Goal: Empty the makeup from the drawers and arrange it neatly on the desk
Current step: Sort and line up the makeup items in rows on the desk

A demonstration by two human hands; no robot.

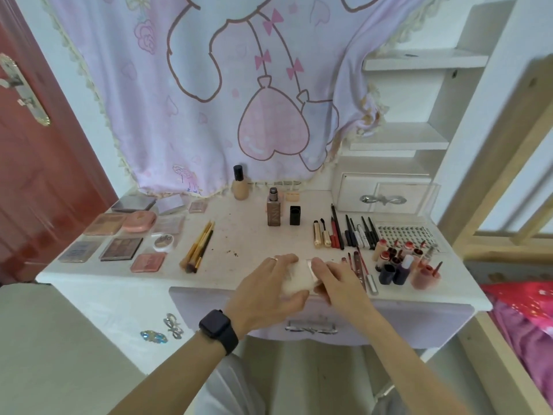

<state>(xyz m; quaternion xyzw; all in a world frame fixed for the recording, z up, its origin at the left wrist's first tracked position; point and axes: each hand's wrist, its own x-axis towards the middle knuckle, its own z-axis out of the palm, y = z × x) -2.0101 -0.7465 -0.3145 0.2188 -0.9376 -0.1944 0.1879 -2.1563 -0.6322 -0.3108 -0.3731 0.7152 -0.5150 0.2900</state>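
Both my hands meet over a white powder puff [297, 277] at the front edge of the white desk [242, 238]. My left hand [264, 290] grips its left side; my right hand [338, 283] pinches its right side. Palettes and compacts [121, 248] lie in rows at the left, and brushes [199, 247] lie beside them. Foundation bottles [273, 212] stand at the back. Pencils and mascaras [347, 232] lie in a row on the right, lipsticks [398, 259] in front of them. The lilac front drawer [389, 322] below my hands looks shut.
A small white drawer box [383, 191] sits at the back right under white shelves. A pink printed cloth [239, 100] hangs behind the desk. A red door [33, 163] is on the left, a wooden bed frame [493, 223] with pink bedding on the right.
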